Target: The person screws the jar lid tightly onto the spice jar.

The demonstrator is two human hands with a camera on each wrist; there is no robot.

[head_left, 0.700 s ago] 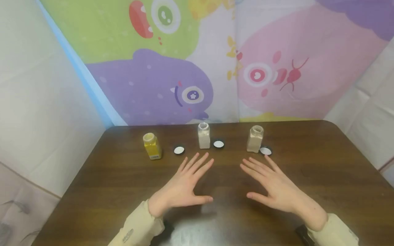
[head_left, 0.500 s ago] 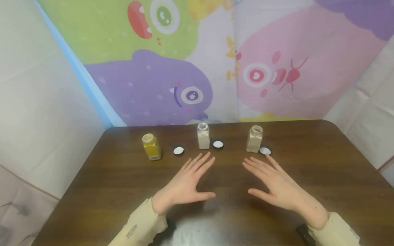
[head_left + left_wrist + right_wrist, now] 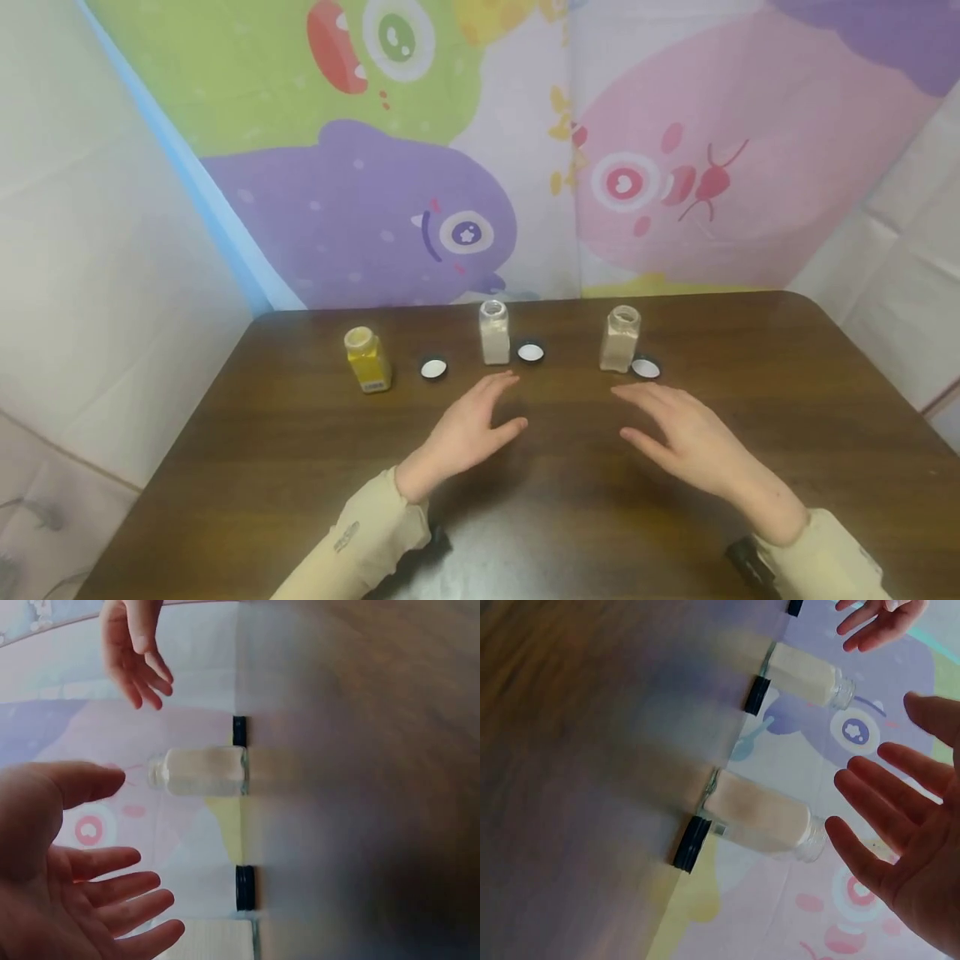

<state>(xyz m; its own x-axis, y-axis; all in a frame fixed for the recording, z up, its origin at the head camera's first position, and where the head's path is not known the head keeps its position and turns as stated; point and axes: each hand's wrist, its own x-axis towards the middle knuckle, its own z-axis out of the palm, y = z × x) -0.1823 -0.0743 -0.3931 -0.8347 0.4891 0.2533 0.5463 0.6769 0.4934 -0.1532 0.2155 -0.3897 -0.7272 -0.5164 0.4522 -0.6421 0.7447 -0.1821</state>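
Note:
My left hand (image 3: 467, 429) hovers over the table in front of the middle jar (image 3: 495, 335), a clear glass one filled with white powder. Its fingers are relaxed, and nothing is in it. Facing it, my right hand (image 3: 693, 442) hangs with loose fingers near the right jar (image 3: 620, 340), which contains beige powder. A third jar (image 3: 368, 361), full of yellow powder, stands upright on the left. All the jars are uncapped. Black lids with white insides lie beside them: a left lid (image 3: 433, 368), a middle lid (image 3: 531, 352) and a right lid (image 3: 646, 367).
The dark brown wooden table (image 3: 300, 500) has rounded back corners. Behind it hangs a cartoon-printed cloth (image 3: 540, 167), and a pale fabric wall (image 3: 112, 208) rises at the left side.
Both hands have drawn their spread fingers closer together and bent them slightly. The left hand has shifted a little forward and right. Jars and lids stay where they were.

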